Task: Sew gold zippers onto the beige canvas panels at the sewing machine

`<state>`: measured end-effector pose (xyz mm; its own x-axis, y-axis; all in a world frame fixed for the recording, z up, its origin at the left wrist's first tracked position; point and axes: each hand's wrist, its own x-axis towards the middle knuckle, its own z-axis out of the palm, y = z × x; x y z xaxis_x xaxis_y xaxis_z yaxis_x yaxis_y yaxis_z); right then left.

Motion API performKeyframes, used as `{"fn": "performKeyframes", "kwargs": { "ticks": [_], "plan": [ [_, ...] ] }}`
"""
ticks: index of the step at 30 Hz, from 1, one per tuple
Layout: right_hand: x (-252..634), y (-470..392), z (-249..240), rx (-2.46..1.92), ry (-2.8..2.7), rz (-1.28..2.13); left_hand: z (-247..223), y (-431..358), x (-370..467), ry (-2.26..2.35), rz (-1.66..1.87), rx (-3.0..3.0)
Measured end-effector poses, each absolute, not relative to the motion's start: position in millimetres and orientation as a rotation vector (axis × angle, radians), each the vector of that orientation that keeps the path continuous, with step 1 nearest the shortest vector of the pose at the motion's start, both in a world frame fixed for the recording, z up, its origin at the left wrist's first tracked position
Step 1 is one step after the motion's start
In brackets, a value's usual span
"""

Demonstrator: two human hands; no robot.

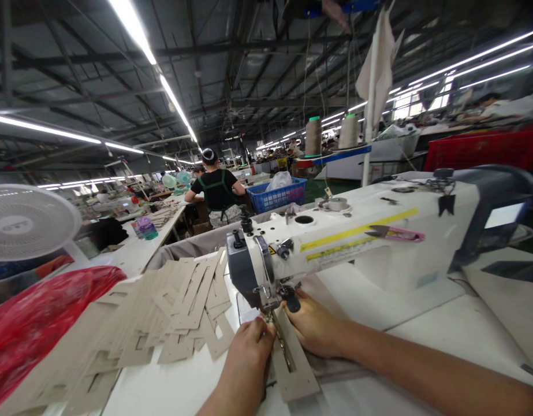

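A white sewing machine (pixel 357 231) stands on the white table, its needle area just beyond both hands. Under it lies a beige slotted piece (pixel 294 381) with a gold-coloured metal strip, likely a zipper, (pixel 282 342) along its slot. My left hand (pixel 249 352) is at the piece's left edge near the presser foot, fingers pinched on it. My right hand (pixel 313 323) rests on the right side of the piece, fingers bent against it close to the needle; its fingertips are partly hidden behind the machine's parts.
Many beige cut pieces (pixel 162 312) are piled at the left, beside a red plastic bag (pixel 41 323) and a white fan (pixel 28 222). Pink-handled snips (pixel 396 233) lie against the machine arm. Ahead are a blue basket (pixel 277 196) and a seated person (pixel 214 188).
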<state>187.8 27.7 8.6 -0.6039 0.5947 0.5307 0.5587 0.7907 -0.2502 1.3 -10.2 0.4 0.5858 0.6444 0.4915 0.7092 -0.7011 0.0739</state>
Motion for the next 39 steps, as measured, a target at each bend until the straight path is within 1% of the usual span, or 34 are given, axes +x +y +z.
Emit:
{"fn": "performKeyframes", "kwargs": {
  "ticks": [3, 5, 11, 14, 17, 20, 27, 39],
  "plan": [
    [194.4, 2.6, 13.8, -0.791, -2.35, 0.169, 3.3, -13.9, 2.0, -1.231, -0.752, -2.697],
    [198.1, -17.6, 10.7, -0.728, -2.356, 0.142, 5.4, -15.3, 2.7, -1.291, -0.743, -2.702],
    [190.8, -43.8, -6.7, -0.468, -2.316, -0.322, 6.6, -17.6, 5.0, -1.422, -0.709, -2.644],
    [184.7, -42.5, -6.8, -0.412, -2.324, -0.386, 2.8, -24.6, 5.8, -1.336, -0.774, -2.628],
    [183.0, -41.6, -6.5, -0.405, -2.312, -0.348, -0.8, -31.8, 6.9, -1.19, -0.849, -2.608],
    [183.7, -41.3, -9.1, -0.438, -2.321, -0.298, -0.2, -34.2, 7.9, -1.153, -0.845, -2.593],
    [187.5, -34.1, -7.2, -0.527, -2.449, -0.185, 6.8, -26.2, 7.9, -1.237, -0.716, -2.645],
    [185.2, -11.5, -5.9, -0.641, -2.477, -0.083, -5.1, -2.3, 2.1, -1.315, -0.748, -2.613]
  ]
}}
